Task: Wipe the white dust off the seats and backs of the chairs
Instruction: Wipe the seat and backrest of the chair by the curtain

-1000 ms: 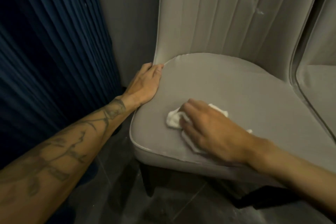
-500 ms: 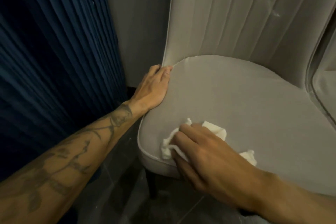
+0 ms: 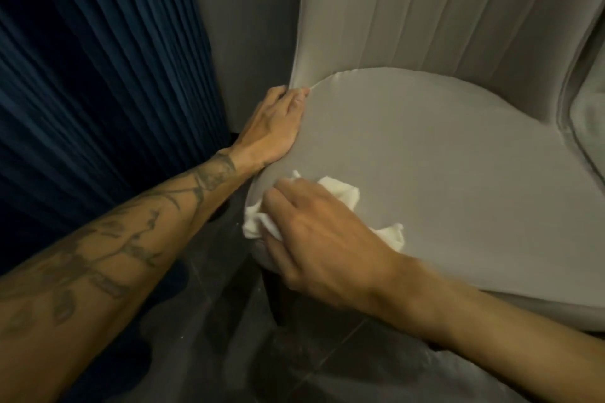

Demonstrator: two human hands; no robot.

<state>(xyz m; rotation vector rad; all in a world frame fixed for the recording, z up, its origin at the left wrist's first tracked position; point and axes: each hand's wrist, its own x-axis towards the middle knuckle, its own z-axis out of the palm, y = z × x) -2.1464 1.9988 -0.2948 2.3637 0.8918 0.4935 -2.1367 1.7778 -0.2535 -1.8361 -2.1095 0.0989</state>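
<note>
Fingers of right hand (image 3: 327,239) grip cloth (image 3: 340,191) on seat (image 3: 442,173); left hand (image 3: 271,127) flat, released.

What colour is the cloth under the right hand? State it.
White cloth, held on the grey seat by the right hand; head view.
</note>
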